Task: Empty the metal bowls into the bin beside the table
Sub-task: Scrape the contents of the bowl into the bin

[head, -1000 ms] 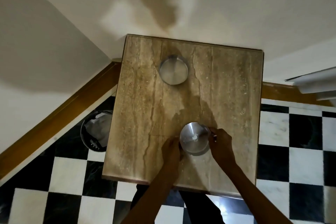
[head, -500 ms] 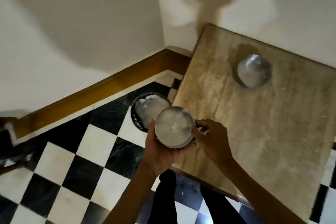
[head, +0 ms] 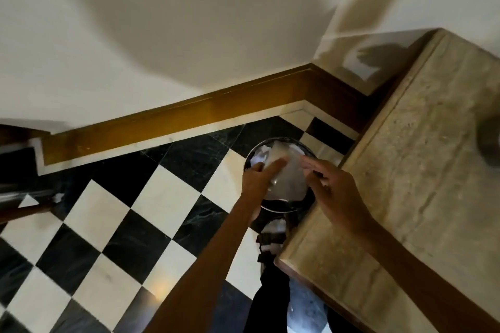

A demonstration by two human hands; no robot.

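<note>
A metal bowl [head: 288,174], blurred by motion, is tipped over the round black bin [head: 273,207] on the floor left of the table. My left hand [head: 258,178] grips the bowl's left side. My right hand [head: 334,189] has its fingers against the bowl's right side. White crumpled waste shows inside the bin [head: 259,155] behind the bowl. A second metal bowl [head: 490,143] stands on the marble table [head: 405,184], cut off by the right edge of the view.
The bin stands on a black-and-white checkered floor [head: 130,224], close to the table's left edge and near the wooden skirting [head: 189,119] in the wall corner. My dark trousers [head: 270,305] show below the table's near corner.
Both hands lifted the near bowl off the table and carried it left over the bin, where it is now tipped. My view swung left; the far bowl stayed on the table.
</note>
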